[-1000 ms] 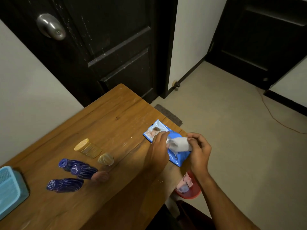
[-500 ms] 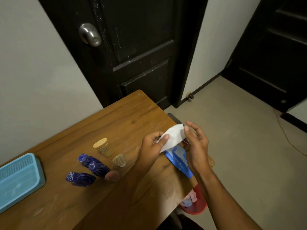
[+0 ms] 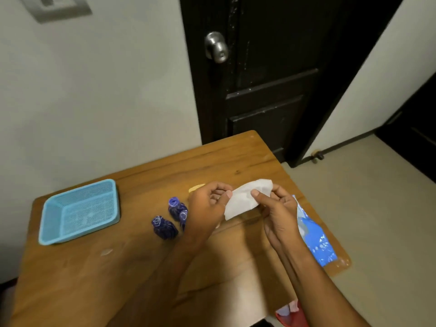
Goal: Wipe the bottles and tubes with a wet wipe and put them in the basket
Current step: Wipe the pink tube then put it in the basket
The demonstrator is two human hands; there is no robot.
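A white wet wipe (image 3: 245,199) is stretched between both hands above the wooden table (image 3: 141,267). My left hand (image 3: 207,204) pinches its left edge and my right hand (image 3: 276,208) pinches its right side. Dark blue bottles lie on the table left of my left hand: one at the front (image 3: 164,227) and two close together behind it (image 3: 177,208). A tan cap (image 3: 196,188) shows just beyond my left hand; the other tan items are hidden. The light blue mesh basket (image 3: 50,223) sits at the table's left side.
The blue wet-wipe pack (image 3: 313,237) lies at the table's right edge, partly behind my right wrist. A red bin (image 3: 290,315) stands on the floor below the table's near right corner. A dark door (image 3: 259,90) and white wall are behind the table.
The wipe came out of the pack and is now held spread between both hands. The view has swung left, bringing the whole basket into sight.
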